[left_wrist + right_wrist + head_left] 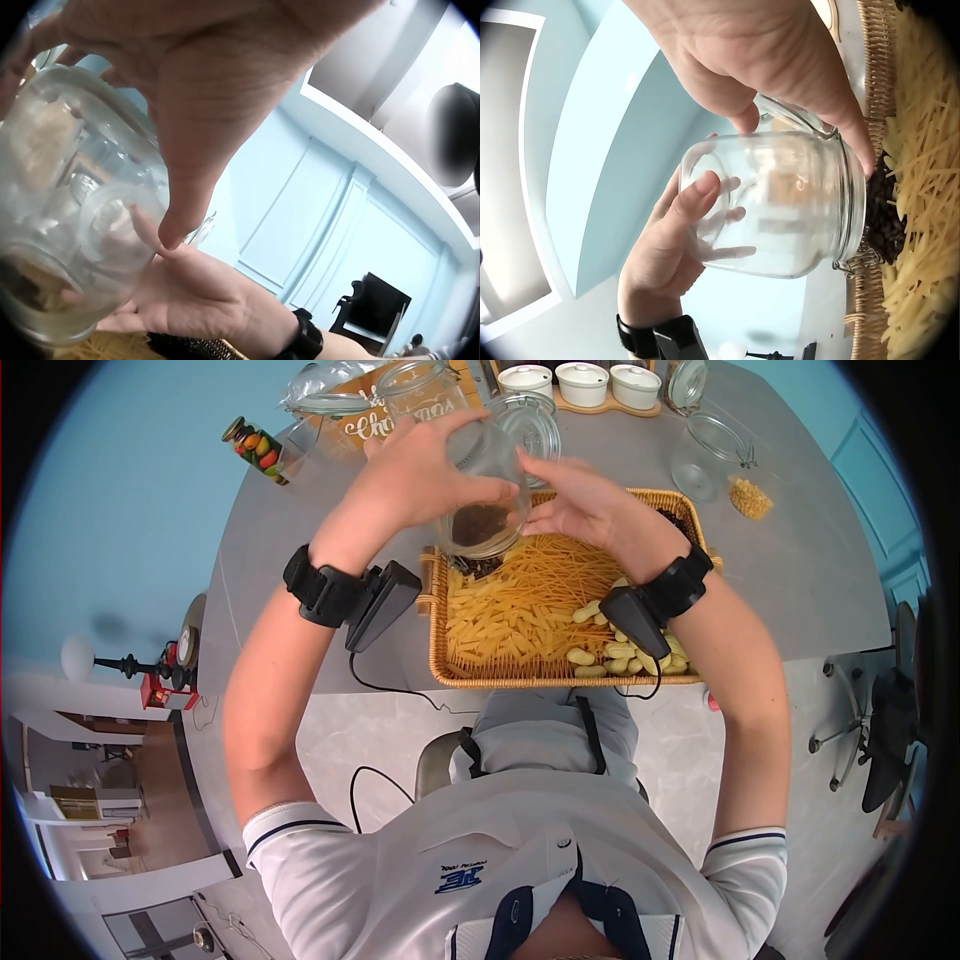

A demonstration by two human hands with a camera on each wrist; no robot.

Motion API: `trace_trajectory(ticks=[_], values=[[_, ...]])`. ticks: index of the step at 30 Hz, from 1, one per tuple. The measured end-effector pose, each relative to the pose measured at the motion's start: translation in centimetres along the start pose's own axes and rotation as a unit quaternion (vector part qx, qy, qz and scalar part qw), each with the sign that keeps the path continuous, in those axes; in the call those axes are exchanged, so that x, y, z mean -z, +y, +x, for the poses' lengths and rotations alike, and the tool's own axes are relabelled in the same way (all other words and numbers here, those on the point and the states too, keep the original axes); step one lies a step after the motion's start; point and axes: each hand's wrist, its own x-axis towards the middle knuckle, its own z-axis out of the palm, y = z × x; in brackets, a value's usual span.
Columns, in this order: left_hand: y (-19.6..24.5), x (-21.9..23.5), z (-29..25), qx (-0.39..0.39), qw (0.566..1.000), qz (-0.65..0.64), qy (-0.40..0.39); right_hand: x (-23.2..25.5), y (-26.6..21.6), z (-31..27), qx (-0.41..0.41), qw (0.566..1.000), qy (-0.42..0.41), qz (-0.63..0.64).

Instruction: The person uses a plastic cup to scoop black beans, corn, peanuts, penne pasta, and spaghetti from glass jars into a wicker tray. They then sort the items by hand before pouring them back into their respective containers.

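A clear glass jar is tilted mouth-down above the back left of the wicker basket, its lid hanging open on the wire clasp. My left hand grips the jar near its base, thumb on one side and fingers on the other. Against the jar's other side, near the rim, lie the fingers of my right hand. In the right wrist view the jar looks empty, and dark pieces lie in the basket by its mouth. Penne, thin noodles and peanuts fill other parts of the basket.
Behind the hands stand another glass jar and a wooden Christmas sign. White lidded pots sit at the back. At the right are an open jar and a small yellow pile; a patterned jar is at the left.
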Motion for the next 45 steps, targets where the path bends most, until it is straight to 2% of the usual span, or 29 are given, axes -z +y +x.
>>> trace_trajectory(ticks=[4,5,7,8,10,13,14,17,19,20,21,24,28,31,32,34,35,37,38,39,41,44,45], values=[[0.0,1.2,-0.3,0.019,0.999,-0.026,-0.010,-0.8,-0.7,-0.2,0.001,1.000,-0.006,-0.014],[-0.1,1.5,-0.5,0.024,0.999,-0.031,-0.012,-1.5,-0.8,-0.6,0.021,0.999,0.021,-0.024],[-1.8,1.6,-1.0,0.013,0.989,-0.148,-0.007,-3.5,-1.2,-2.2,0.061,0.994,0.076,-0.045],[-2.4,1.6,-1.1,0.006,0.978,-0.206,-0.005,-3.6,-1.6,-2.5,0.081,0.992,0.071,-0.068],[-1.8,2.3,-2.1,0.047,0.955,-0.292,0.022,-3.8,-2.4,-3.1,0.121,0.984,0.062,-0.111],[-2.5,1.5,-2.6,0.081,0.889,-0.450,0.026,-3.8,-4.9,-4.7,0.203,0.945,0.033,-0.254],[-3.0,0.8,-2.6,0.086,0.859,-0.504,0.020,-4.0,-5.2,-5.1,0.231,0.933,0.056,-0.272],[-1.8,-1.5,-2.4,0.036,0.794,-0.598,0.103,-4.6,-6.3,-6.1,0.308,0.880,0.108,-0.346],[0.1,-2.2,-2.0,0.027,0.739,-0.663,0.117,-4.4,-7.8,-6.4,0.346,0.829,0.123,-0.422],[0.9,-2.5,-1.7,0.022,0.709,-0.694,0.123,-3.9,-8.6,-6.4,0.352,0.810,0.123,-0.452],[1.3,-2.8,-1.2,0.015,0.706,-0.700,0.106,-3.3,-9.6,-6.5,0.357,0.791,0.122,-0.482],[2.6,-4.3,0.6,0.003,0.637,-0.765,0.090,-3.5,-12.7,-8.0,0.355,0.727,0.131,-0.573],[3.0,-4.4,3.5,-0.046,0.637,-0.769,0.015,-3.9,-16.4,-8.5,0.360,0.637,0.151,-0.664],[2.0,-4.2,6.0,-0.070,0.664,-0.742,-0.063,-3.3,-18.2,-7.4,0.341,0.568,0.180,-0.727],[1.6,-4.4,6.5,-0.050,0.697,-0.714,-0.038,-3.0,-18.6,-6.9,0.327,0.544,0.187,-0.749],[0.6,-4.7,7.3,-0.010,0.756,-0.654,0.018,-1.4,-17.9,-5.3,0.320,0.564,0.236,-0.724],[-0.2,-4.5,7.0,-0.009,0.776,-0.631,0.002,-0.9,-17.9,-4.7,0.316,0.573,0.259,-0.711],[-3.1,-4.2,4.6,-0.004,0.813,-0.581,-0.029,-1.8,-18.4,-3.8,0.205,0.655,0.280,-0.671],[-4.7,-4.4,3.2,-0.025,0.843,-0.536,-0.031,-2.1,-18.6,-3.3,0.148,0.692,0.287,-0.645],[-6.3,-4.8,1.8,-0.045,0.871,-0.488,-0.033,-1.5,-18.7,-2.4,0.154,0.694,0.294,-0.639],[-9.1,-6.7,-1.0,-0.028,0.892,-0.450,-0.009,0.6,-18.1,-0.6,0.164,0.696,0.311,-0.626],[-10.8,-8.7,-4.3,0.041,0.933,-0.358,0.017,0.8,-17.7,0.8,0.103,0.692,0.315,-0.641],[-11.5,-9.6,-5.1,0.041,0.938,-0.344,0.022,0.8,-17.4,1.3,0.092,0.685,0.318,-0.649]])
